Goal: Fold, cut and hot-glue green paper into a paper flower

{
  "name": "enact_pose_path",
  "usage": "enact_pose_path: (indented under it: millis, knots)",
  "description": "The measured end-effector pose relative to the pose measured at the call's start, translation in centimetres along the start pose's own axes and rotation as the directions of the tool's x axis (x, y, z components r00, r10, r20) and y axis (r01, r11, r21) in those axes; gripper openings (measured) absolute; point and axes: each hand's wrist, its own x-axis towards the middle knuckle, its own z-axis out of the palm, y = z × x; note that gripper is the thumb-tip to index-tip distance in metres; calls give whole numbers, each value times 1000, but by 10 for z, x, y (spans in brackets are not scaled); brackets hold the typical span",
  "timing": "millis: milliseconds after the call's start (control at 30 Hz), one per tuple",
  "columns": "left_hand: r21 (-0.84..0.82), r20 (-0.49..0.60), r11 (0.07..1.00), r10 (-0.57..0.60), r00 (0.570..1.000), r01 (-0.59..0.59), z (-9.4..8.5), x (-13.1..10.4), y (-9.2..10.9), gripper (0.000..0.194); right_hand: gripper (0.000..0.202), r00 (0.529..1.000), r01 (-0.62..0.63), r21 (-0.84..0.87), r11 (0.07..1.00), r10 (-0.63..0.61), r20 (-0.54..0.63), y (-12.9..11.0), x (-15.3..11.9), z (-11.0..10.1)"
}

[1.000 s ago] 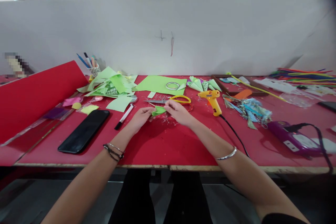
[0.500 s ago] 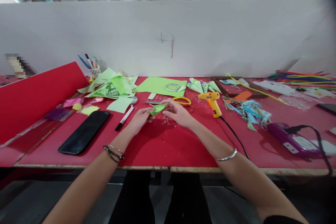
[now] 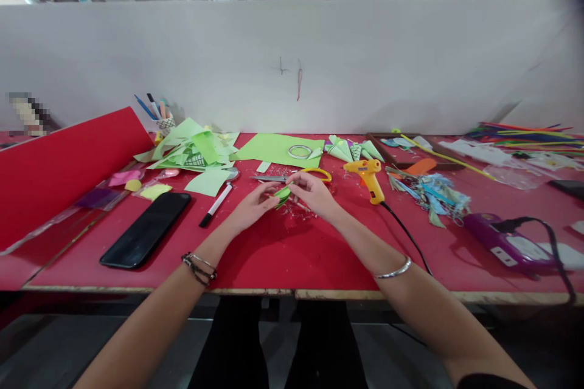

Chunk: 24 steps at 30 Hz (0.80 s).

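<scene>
A small piece of folded green paper (image 3: 283, 196) is held above the table between my two hands. My right hand (image 3: 314, 196) pinches its upper right side between thumb and fingers. With curved fingers and thumb, my left hand (image 3: 253, 206) grips the paper's left edge; part of the paper is hidden by the fingers. Just behind the hands lie scissors (image 3: 325, 174) with yellow handles, their blades pointing left. White scraps (image 3: 298, 213) are scattered beneath. A white marker with a black cap (image 3: 216, 204) rests near my left hand.
A black phone (image 3: 146, 230) lies at left, below a heap of green paper (image 3: 196, 149). Behind the scissors are a green sheet (image 3: 264, 149), a tape roll (image 3: 300, 151) and paper cones (image 3: 340, 148). At right sit a yellow glue gun (image 3: 370, 179) and purple power strip (image 3: 508, 243).
The green paper has moved slightly right and turned from lying sideways to a steeper tilt. My left hand has shifted right, with its fingers more raised and spread around the paper.
</scene>
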Motion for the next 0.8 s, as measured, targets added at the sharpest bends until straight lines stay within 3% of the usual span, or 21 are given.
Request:
enact_pose_path:
  millis: [167, 267, 433, 567, 800]
  knots:
    - [374, -6, 920, 129, 992, -117, 3, -2, -3, 47, 8, 1000, 18, 9, 1000, -18, -26, -2, 0, 1]
    - [431, 0, 892, 149, 989, -134, 2, -2, -3, 38, 9, 999, 33, -5, 999, -33, -13, -1, -1, 2]
    - [268, 9, 960, 84, 996, -84, 1, 1, -4, 44, 21, 994, 90, -66, 994, -86, 66, 0, -3, 3]
    - [91, 0, 994, 66, 998, -66, 1, 2, -5, 52, 26, 984, 80, -117, 990, -60, 166, 0, -5, 6]
    - [2, -56, 1000, 24, 998, -24, 2, 0, 0, 63, 23, 989, 70, -149, 986, -48, 142, 0, -3, 5]
